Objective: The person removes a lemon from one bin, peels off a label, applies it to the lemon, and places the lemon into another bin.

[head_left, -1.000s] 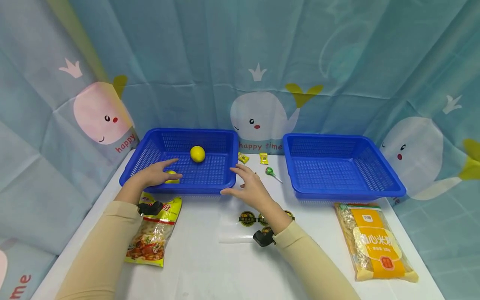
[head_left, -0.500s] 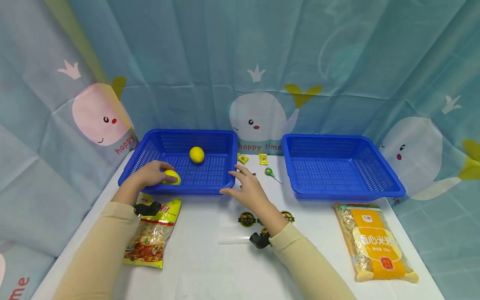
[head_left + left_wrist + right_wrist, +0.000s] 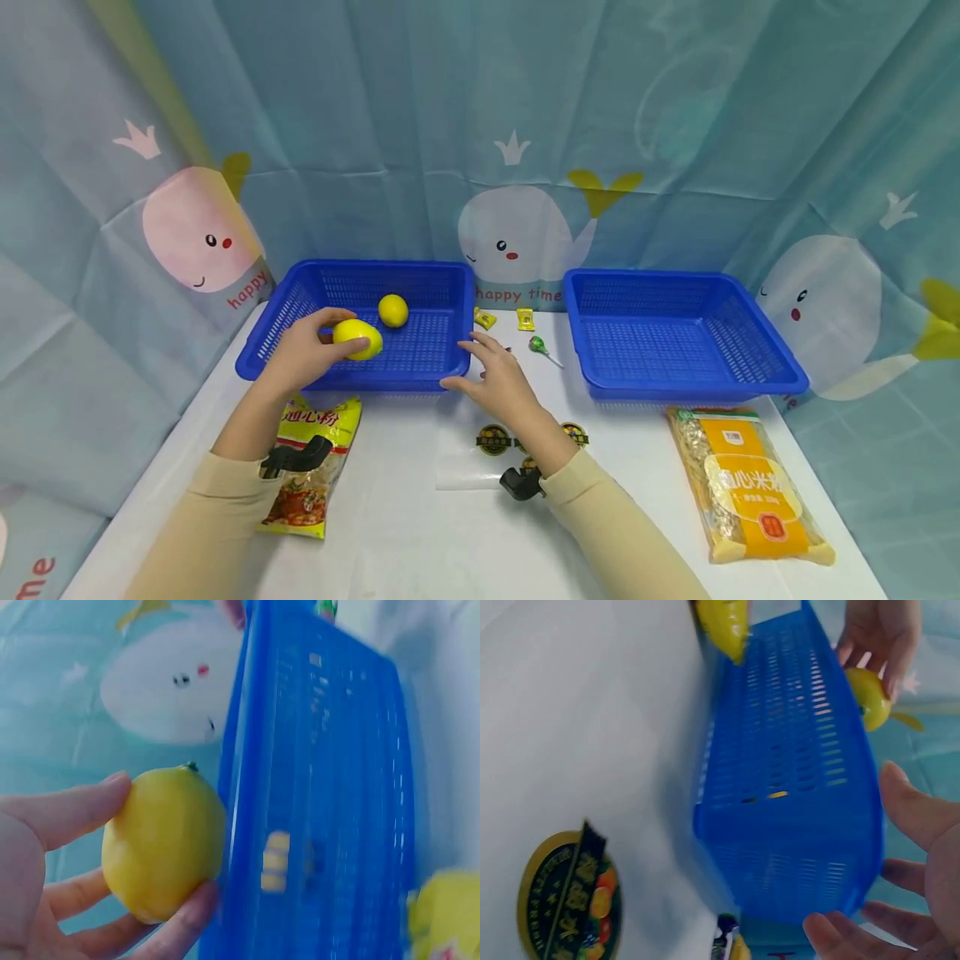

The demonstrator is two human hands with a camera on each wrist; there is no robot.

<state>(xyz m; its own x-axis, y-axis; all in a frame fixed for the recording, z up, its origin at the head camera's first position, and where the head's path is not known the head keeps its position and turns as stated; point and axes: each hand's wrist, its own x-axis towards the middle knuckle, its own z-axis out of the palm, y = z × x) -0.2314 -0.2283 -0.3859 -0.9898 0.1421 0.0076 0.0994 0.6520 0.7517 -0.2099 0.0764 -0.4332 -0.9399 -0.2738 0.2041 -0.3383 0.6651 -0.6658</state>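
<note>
1 lemon (image 3: 869, 699) in left hand (image 3: 883, 631); right hand (image 3: 942, 874) beside blue basket (image 3: 787, 819)

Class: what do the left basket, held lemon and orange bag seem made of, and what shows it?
Left basket: probably moulded plastic, slightly glossy; even colour, regular slots.
Held lemon: real rind or imitation, unclear; smooth, softly shiny.
Orange bag: likely plastic film; clear, glossy panels show contents.

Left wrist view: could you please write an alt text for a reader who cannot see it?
A left hand holds a yellow lemon beside a blue basket with slotted walls. Behind is a teal curtain with a white whale print; a yellow packet is blurred at lower right.
</note>
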